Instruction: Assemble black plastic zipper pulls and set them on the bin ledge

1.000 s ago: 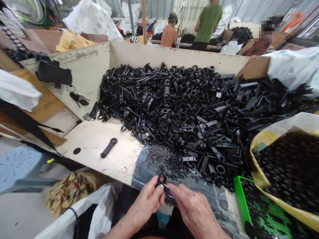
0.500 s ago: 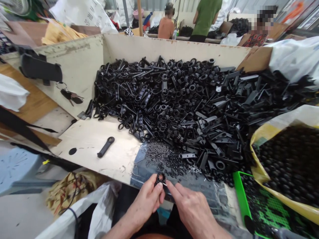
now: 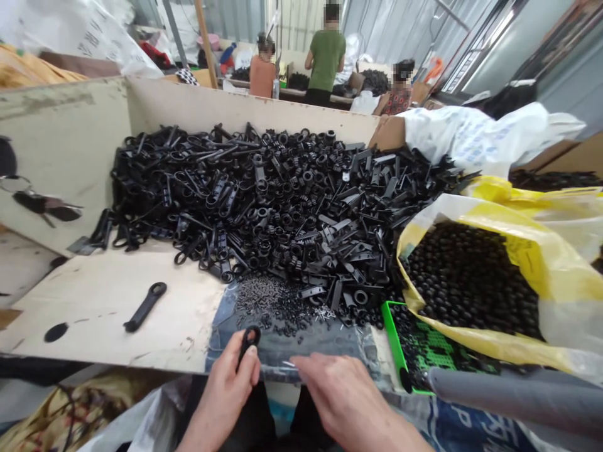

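My left hand (image 3: 230, 376) is closed around a black plastic handle with a ring-shaped end (image 3: 250, 336), its ring pointing up and its lower part hidden by my fingers. To its right, my right hand (image 3: 339, 383) is held low over the front edge with fingers together, a thin pale pin (image 3: 288, 363) sticking out at the fingertips. Just beyond the hands, small dark pieces (image 3: 264, 301) and a little heap of white pins (image 3: 324, 313) lie on the dark sheet (image 3: 301, 342). Another black ring-ended handle (image 3: 147, 306) rests on the pale board at left.
A large heap of black plastic parts (image 3: 264, 201) fills the bin. At right are a green basket (image 3: 394, 339), a yellow-and-white sack (image 3: 560, 295) of dark round pieces and a grey tube (image 3: 513, 395). Keys (image 3: 44, 204) hang at left. Several people are at the back.
My view has turned to the right. My right hand has drawn apart from the handle in my left hand, and the pin now shows at its fingertips.
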A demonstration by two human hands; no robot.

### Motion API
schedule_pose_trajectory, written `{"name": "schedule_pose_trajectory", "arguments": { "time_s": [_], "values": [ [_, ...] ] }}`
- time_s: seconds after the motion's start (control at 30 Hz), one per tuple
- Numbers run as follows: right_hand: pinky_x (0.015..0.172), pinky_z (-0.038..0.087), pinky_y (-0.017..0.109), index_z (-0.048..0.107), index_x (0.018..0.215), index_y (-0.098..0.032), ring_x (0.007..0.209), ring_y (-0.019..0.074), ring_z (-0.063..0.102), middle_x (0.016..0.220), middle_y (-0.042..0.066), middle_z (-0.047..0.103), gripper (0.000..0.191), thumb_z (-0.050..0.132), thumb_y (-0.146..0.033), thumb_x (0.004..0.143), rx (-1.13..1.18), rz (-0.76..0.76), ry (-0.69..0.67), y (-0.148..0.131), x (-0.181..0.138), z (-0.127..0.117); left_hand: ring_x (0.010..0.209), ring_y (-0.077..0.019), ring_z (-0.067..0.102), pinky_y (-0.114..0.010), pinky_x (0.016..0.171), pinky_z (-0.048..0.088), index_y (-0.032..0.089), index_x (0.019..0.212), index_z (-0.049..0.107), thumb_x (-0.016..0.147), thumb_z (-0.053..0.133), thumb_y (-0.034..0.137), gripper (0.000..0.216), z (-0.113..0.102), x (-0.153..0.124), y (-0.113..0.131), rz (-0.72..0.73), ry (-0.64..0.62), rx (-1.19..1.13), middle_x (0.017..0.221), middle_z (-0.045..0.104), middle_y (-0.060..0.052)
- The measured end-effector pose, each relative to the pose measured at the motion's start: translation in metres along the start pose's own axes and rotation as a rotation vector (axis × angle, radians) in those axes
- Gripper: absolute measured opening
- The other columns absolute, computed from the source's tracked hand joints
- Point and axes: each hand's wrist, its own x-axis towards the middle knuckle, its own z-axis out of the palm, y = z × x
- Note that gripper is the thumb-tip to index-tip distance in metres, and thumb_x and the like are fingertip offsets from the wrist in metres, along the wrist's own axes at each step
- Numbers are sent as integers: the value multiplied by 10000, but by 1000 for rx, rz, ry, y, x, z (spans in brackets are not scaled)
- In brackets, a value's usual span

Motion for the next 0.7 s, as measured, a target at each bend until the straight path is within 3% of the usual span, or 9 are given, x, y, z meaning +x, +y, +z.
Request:
{"name": "schedule_pose_trajectory", "arguments": {
  "time_s": [0.1,0.23,0.37,0.5,0.57,0.63,0.7],
  "values": [
    [701,526,259,616,1263,-238,798,185,764,1036,38,791,264,532,-260,1013,67,130,183,23,4,-14,347,-32,205,-168,372,109,200,1057,571,812,691,569,459,-6,0,10,-34,-52,-37,491,458,124],
    [689,500,251,614,1221,-237,857,198,762,1014,37,783,208,536,-243,1029,-60,205,194,36,47,-18,347,-7,212,-176,398,143,161,1015,598,790,731,524,447,5,-4,24,-115,-90,-228,511,513,102],
    [608,459,238,700,1017,-218,772,199,750,956,51,752,106,608,-185,976,-86,159,179,40,82,-13,472,-53,442,-190,475,303,156,1118,603,768,791,433,485,17,-7,31,-108,-97,-422,682,647,31],
    [626,475,254,716,916,-213,751,195,738,897,44,739,191,549,-182,1003,-34,118,249,48,71,-21,680,-134,606,-245,625,423,151,1175,570,749,755,284,483,14,-8,28,-156,-141,-626,883,734,-61],
    [687,511,262,721,949,-230,788,185,731,939,34,752,192,542,-248,1016,83,88,350,47,55,-24,736,-162,636,-269,675,435,157,1168,559,769,713,276,444,13,-9,27,-165,-155,-695,942,751,-92],
    [708,541,268,747,935,-231,780,190,718,912,36,763,167,625,-338,973,483,83,571,37,39,-20,779,-173,644,-281,712,439,179,1175,549,824,701,325,410,16,-10,29,-153,-150,-719,984,755,-97],
    [624,551,260,770,889,-221,710,193,706,832,39,765,194,713,-406,902,842,184,685,20,30,-5,824,-170,639,-280,746,446,204,1176,551,865,716,402,405,24,-13,33,-119,-116,-721,1026,746,-83]
  ]
}}
